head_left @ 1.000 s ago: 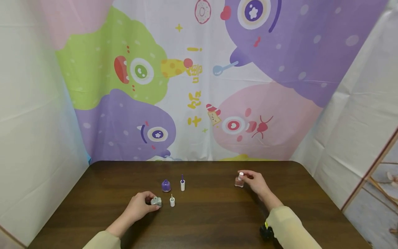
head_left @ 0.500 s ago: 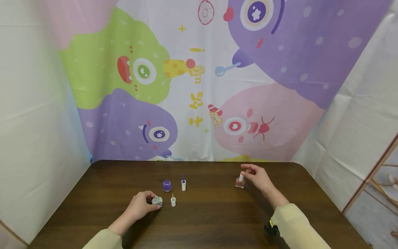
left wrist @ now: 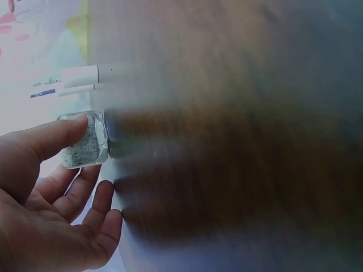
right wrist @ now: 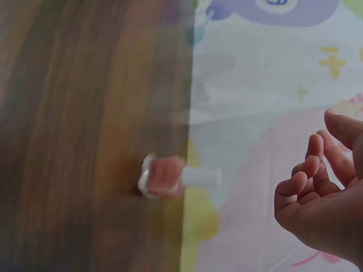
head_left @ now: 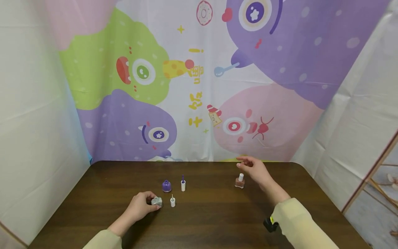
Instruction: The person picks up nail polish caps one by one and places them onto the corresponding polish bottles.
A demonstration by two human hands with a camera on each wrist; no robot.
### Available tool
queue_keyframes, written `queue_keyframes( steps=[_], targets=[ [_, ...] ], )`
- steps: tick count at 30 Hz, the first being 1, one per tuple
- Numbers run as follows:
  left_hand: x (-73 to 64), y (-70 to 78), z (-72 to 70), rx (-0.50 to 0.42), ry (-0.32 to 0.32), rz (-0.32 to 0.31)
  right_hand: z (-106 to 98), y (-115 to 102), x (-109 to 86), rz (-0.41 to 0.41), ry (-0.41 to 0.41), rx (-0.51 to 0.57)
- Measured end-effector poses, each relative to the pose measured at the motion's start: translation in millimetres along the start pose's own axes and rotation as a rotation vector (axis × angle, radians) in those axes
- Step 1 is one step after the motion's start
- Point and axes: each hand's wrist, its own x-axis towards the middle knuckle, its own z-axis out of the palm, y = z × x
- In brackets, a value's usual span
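My left hand (head_left: 140,206) pinches an uncapped nail polish bottle (left wrist: 85,144) with grey speckled polish between thumb and fingers, low over the table. Just right of it a white brush cap (head_left: 172,202) stands with its brush pointing up. Farther back are an open purple nail polish bottle (head_left: 166,186) and its white brush cap (head_left: 183,185), purple bristles upward. At the right, a pinkish-brown nail polish bottle (right wrist: 164,177) with its white cap on stands upright on the table. My right hand (head_left: 255,171) hovers above and beside it, fingers loosely bent, holding nothing.
The dark wooden table (head_left: 205,221) ends at the back against a cartoon-printed curtain (head_left: 199,145). White cloth (head_left: 342,114) hangs on both sides. A small black device (head_left: 270,224) is at the right sleeve.
My right hand has let go of the white cap of the pinkish-brown bottle and lifted up away from it. My left hand keeps hold of the grey bottle.
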Motion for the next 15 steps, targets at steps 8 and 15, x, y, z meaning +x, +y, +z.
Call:
queue_keyframes(
  steps=[8,15],
  targets=[
    [0.0,-0.3,-0.2,0.012,0.003,-0.006,6.3,-33.6,-5.3,-0.047,0.003,0.032],
    [0.1,-0.8,0.3,0.019,0.011,0.003,15.6,-60.5,-14.5,-0.084,-0.027,0.058]
  ],
)
